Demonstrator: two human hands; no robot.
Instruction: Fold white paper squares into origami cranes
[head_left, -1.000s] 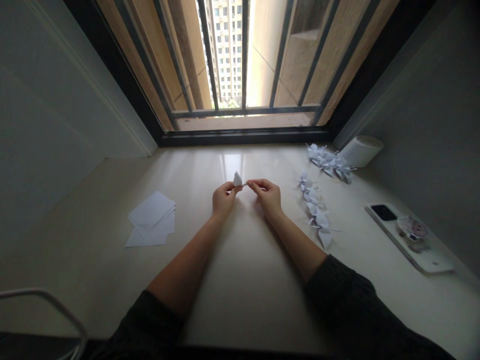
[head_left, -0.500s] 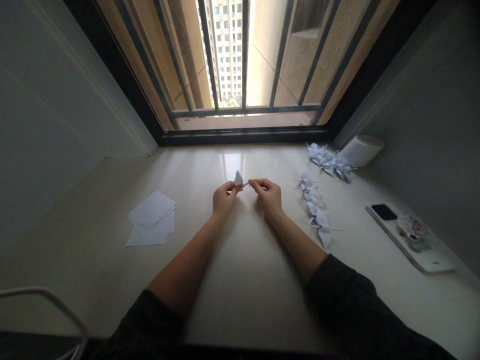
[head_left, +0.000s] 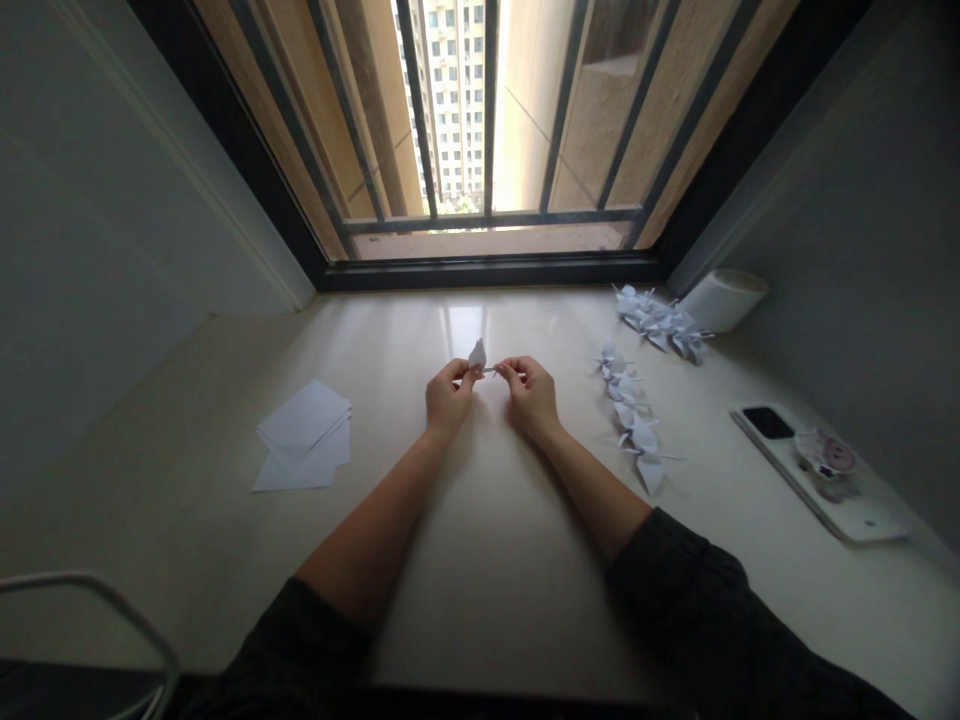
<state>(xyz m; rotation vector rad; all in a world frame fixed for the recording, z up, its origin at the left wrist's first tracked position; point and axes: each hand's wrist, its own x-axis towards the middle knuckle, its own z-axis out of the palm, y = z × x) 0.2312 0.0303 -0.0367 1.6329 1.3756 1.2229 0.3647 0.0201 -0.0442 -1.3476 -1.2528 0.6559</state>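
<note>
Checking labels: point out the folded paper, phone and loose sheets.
Folded paper (head_left: 478, 353): head view, its pointed white flap.
Phone (head_left: 853, 514): head view, bare part of its back.
Loose sheets (head_left: 302, 422): head view, face of the top sheet.

A loose dark left sleeve and matching right sleeve, probably black though the view is dim, end partway down, leaving bare forearms, an ungloved left hand and ungloved right hand.

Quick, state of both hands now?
Left hand: closed, holding a small folded white paper piece.
Right hand: closed, pinching that piece's thin protruding end.
</note>
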